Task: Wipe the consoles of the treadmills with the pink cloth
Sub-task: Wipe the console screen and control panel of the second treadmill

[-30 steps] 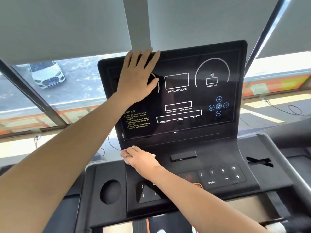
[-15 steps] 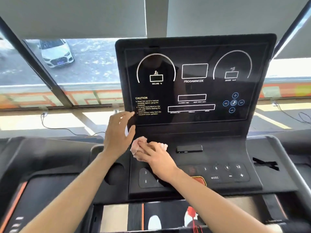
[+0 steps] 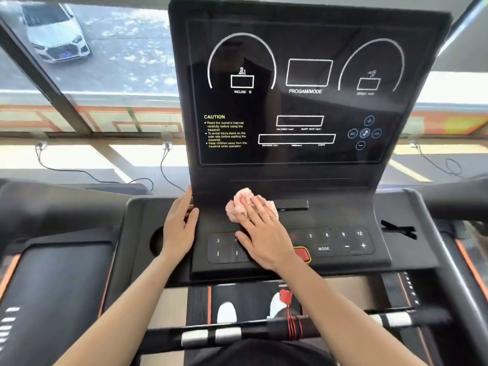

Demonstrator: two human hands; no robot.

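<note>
The black treadmill console (image 3: 303, 107) stands upright in front of me, with a sloped button panel (image 3: 340, 244) below its screen. A crumpled pink cloth (image 3: 239, 206) lies on the panel just under the screen. My right hand (image 3: 264, 233) presses flat on the cloth, fingers spread over it. My left hand (image 3: 179, 228) rests with fingers together against the left edge of the panel, holding nothing.
A round cup holder (image 3: 155, 241) sits left of the panel. A handlebar with silver grips (image 3: 211, 336) crosses below, a red safety cord (image 3: 293, 320) wound on it. Another treadmill (image 3: 52, 286) stands to the left. Windows and cables lie behind.
My left hand came down from the upper screen to the panel's left edge. My right hand slid the cloth rightward along the panel. The view moved closer and tilted down.
</note>
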